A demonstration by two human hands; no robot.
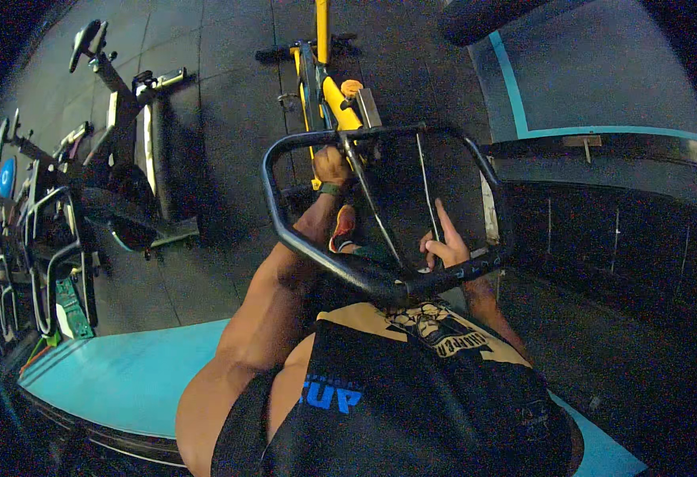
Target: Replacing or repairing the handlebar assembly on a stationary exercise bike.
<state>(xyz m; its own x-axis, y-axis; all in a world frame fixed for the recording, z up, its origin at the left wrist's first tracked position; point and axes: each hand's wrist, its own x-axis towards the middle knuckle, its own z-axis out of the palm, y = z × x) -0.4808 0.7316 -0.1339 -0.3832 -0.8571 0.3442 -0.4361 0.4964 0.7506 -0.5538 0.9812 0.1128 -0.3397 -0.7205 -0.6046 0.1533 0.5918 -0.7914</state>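
In front of me is a yellow and black exercise machine [342, 103], with a large looped black handlebar [325, 262] nearest my body. My left hand [333, 167] is closed in a fist under the far side of that loop, close to the yellow frame. What it grips, if anything, is hidden. A dark band circles the left wrist. On the other side, my right hand [448, 245] shows inside the loop, its index finger stretched forward and the other fingers loosely bent. It lies beside a thin metal rod [426, 183], and I see nothing in it.
Several exercise bikes [114, 119] stand at the left on dark floor tiles. A turquoise surface [142, 358] lies behind me. My orange shoe [344, 226] is below the handlebar. A dark panel with a turquoise stripe [515, 95] is at the far right.
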